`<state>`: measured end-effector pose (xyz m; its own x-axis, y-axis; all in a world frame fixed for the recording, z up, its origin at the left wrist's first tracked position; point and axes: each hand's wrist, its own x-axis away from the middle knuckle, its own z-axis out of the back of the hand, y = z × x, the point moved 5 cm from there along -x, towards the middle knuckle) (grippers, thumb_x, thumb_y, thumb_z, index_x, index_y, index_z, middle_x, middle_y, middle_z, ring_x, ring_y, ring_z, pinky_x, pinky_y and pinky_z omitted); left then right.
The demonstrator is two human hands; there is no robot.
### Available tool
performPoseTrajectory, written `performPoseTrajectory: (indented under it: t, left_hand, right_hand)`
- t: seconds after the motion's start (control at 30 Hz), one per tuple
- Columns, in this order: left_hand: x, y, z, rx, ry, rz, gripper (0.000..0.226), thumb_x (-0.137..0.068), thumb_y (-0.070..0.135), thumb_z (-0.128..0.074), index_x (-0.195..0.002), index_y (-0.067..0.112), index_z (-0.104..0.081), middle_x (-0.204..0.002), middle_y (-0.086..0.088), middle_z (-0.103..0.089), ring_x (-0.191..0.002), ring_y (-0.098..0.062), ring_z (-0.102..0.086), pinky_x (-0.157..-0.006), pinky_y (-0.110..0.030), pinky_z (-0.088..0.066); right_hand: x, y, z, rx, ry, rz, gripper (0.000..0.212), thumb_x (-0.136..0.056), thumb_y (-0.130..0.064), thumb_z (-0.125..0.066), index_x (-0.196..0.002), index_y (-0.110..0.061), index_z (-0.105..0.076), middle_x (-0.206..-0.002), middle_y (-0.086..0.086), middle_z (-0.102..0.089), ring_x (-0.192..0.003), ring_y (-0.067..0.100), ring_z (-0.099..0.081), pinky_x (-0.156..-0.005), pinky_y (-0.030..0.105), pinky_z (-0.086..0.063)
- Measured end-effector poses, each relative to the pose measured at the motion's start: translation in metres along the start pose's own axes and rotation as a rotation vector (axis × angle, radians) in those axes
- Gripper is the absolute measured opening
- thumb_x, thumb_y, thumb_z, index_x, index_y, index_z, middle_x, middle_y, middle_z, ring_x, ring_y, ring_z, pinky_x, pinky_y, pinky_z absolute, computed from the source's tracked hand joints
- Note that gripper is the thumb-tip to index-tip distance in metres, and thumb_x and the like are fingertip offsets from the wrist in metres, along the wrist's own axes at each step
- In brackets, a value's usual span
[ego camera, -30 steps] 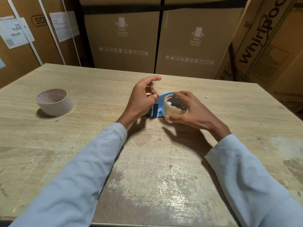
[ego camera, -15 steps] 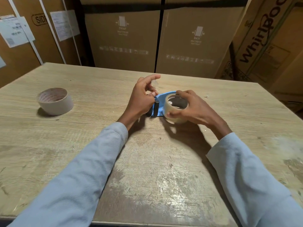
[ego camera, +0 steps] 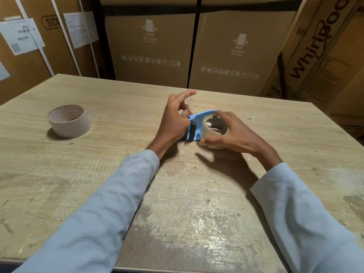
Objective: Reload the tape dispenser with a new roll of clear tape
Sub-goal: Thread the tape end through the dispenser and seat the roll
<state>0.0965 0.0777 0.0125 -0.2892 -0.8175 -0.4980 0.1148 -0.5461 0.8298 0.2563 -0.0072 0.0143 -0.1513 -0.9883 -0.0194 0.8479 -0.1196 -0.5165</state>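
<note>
Far left of both hands, well apart from them: a cardboard tape core (ego camera: 68, 120) with only a thin wrap left on it, sitting flat on the wooden table (ego camera: 122, 174), open end up. Printed text is visible inside the core, unreadable.

Left hand (ego camera: 175, 119): resting on the table against the left end of the blue tape dispenser (ego camera: 197, 118). Thumb and curled fingers pinch a free end of clear tape (ego camera: 190, 101) just above the dispenser; index finger sticks out, pointing up and to the right. Tape end is transparent and hard to trace, so I cannot tell exactly where it runs. Light blue sleeve (ego camera: 110, 203) covers the forearm up to the wrist.

Between the hands: the dispenser lies on its side on the table. A black roller (ego camera: 192, 130) stands up from the blue plate, just right of the left hand's knuckles.

Right hand (ego camera: 234, 134): clamped on the new clear tape roll (ego camera: 211, 133), thumb on the near side, fingers wrapped over the far and right rim. Roll sits on the dispenser plate, just right of the roller, hole facing up, dark hub visible inside it. Whether it is fully seated on the hub, cannot tell.

Hands are close together, not touching each other.

Right of the right hand: a small white scrap (ego camera: 250, 117) on the table. Behind the table: stacked cardboard boxes (ego camera: 232, 52).
</note>
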Motion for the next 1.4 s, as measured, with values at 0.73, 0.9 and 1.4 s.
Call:
performPoseTrajectory:
  t: [0.73,0.9,1.4]
  left_hand:
    - [0.000,0.004,0.006,0.093,-0.144,0.049,0.063,-0.085,-0.012,-0.061,-0.139,0.021,-0.053,-0.116,-0.005,-0.043,-0.085,-0.005,-0.056,-0.083,-0.030,-0.058]
    - [-0.001,0.005,0.009,0.121,-0.123,0.047,0.064,-0.080,-0.014,-0.066,-0.135,0.018,-0.056,-0.116,-0.005,-0.045,-0.084,-0.008,-0.060,-0.081,-0.026,-0.060]
    - [0.005,0.009,0.017,0.051,-0.157,0.012,0.068,-0.080,-0.019,-0.060,-0.138,0.016,-0.054,-0.126,-0.009,-0.046,-0.084,-0.010,-0.059,-0.078,-0.026,-0.061]
  right_hand:
    - [-0.043,-0.002,0.016,-0.253,0.119,0.143,0.029,-0.101,-0.025,-0.056,-0.126,-0.019,-0.069,-0.134,-0.001,-0.064,-0.111,0.002,-0.060,-0.098,0.022,-0.046]
    - [-0.061,0.003,0.013,-0.181,0.113,0.094,0.024,-0.096,-0.013,-0.057,-0.110,-0.016,-0.076,-0.112,0.002,-0.065,-0.105,0.014,-0.059,-0.089,0.027,-0.048]
    - [-0.050,0.019,0.013,-0.343,0.281,-0.021,0.014,-0.090,-0.019,-0.072,-0.102,-0.013,-0.079,-0.088,0.003,-0.074,-0.082,0.013,-0.067,-0.066,0.027,-0.053]
